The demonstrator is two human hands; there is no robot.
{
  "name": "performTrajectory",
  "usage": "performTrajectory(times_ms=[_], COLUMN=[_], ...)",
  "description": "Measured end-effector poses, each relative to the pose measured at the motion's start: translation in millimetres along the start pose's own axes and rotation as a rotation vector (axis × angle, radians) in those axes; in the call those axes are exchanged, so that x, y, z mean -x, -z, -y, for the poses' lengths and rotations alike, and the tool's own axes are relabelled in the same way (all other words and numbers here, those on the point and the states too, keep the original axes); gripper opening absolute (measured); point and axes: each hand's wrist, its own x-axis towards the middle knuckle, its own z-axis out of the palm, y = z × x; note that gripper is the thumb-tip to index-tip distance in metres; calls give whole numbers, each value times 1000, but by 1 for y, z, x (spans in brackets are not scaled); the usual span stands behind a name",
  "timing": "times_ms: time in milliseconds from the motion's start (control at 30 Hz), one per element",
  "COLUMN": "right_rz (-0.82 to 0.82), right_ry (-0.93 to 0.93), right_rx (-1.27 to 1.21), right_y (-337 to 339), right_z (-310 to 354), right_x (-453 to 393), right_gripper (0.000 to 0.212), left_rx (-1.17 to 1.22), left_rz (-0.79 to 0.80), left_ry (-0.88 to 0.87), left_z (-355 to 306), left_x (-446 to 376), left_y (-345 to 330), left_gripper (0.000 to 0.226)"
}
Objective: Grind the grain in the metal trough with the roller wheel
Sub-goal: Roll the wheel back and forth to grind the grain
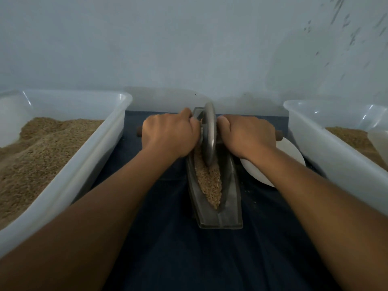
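Observation:
A narrow boat-shaped metal trough [230, 208] lies lengthwise on a dark blue cloth, with tan grain [210, 181] heaped along its groove. A grey metal roller wheel [209, 135] stands on edge in the far half of the trough, over the grain. A wooden axle handle runs through the wheel; its left end [139, 131] and right end [279, 134] stick out past my fists. My left hand [168, 133] grips the handle left of the wheel. My right hand [247, 134] grips it right of the wheel.
A large translucent plastic tub [88, 156] full of tan grain stands at the left. A second tub [327, 152] with grain stands at the right. A white round plate [264, 175] lies under my right wrist. A pale wall rises just behind the trough.

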Motion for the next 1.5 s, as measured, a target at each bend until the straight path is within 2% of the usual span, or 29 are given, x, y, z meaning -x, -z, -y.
performTrajectory(times_ms=[267,467,633,867,1100,1233,1367,1500], right_rz=[200,62,-31,-70,-106,-71,-25,-68], right_ry=[-112,-58,-12,-2,129,105,53,51], right_rx=[-104,-33,-5,-6,-13,46,33,49], right_y=[-8,-6,2,18,36,37,29,15], right_z=[-9,-2,1,5,12,13,13,14], right_x=[-33,-22,8,47,63,62,41,23], right_gripper=[49,51,51,51,48,53,54,54], left_rx=[0,15,11,0,31,29,34,49], left_rz=[-7,-42,-70,-88,-56,-82,-45,-80], left_ry=[-2,41,-8,-81,-68,-69,-14,2], left_z=[-5,0,-2,-6,1,1,-2,1], left_x=[-33,-14,9,36,61,66,52,39], left_y=[-8,-8,3,25,40,39,31,17], left_gripper=[47,43,38,41,39,38,39,40])
